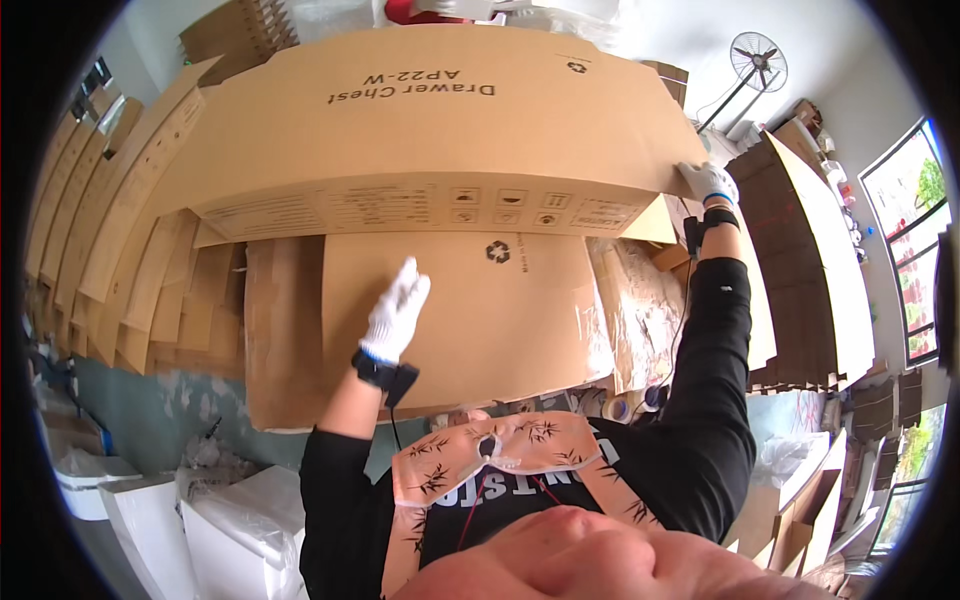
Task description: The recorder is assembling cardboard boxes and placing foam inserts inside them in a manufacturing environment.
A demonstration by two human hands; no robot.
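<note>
Well, a big brown box (400, 135) goes across the top middle of the frame. The white-gloved right hand (709, 183) touches its right end, over at the upper right; I can't tell if the fingers squeeze it. The left hand (397, 312), gloved too, is just left of the middle, with its fingers out straight and holding nothing, over some lower brown cardboard (490, 325). More cardboard pieces (135, 215) stand at the left side, and a fan (758, 62) stands at the upper right
</note>
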